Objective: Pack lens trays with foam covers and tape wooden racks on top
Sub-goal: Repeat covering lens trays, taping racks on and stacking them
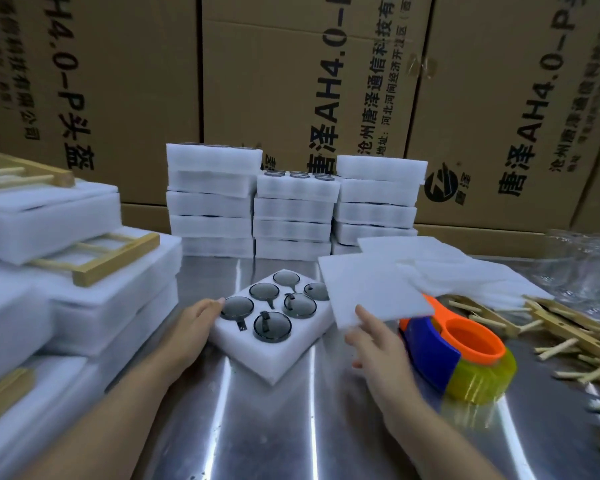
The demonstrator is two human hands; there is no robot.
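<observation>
Fingers and thumb of your right hand (374,344) pinch the foam cover (371,289) at its near corner, just beside the tape dispenser (465,348). Your left hand (196,323) lays fairly straight fingers against the left edge of the lens tray (267,355), which sits flat on the steel table (257,427). Behind, the cartons (291,81) read "唐泽AH4.0-P".
</observation>
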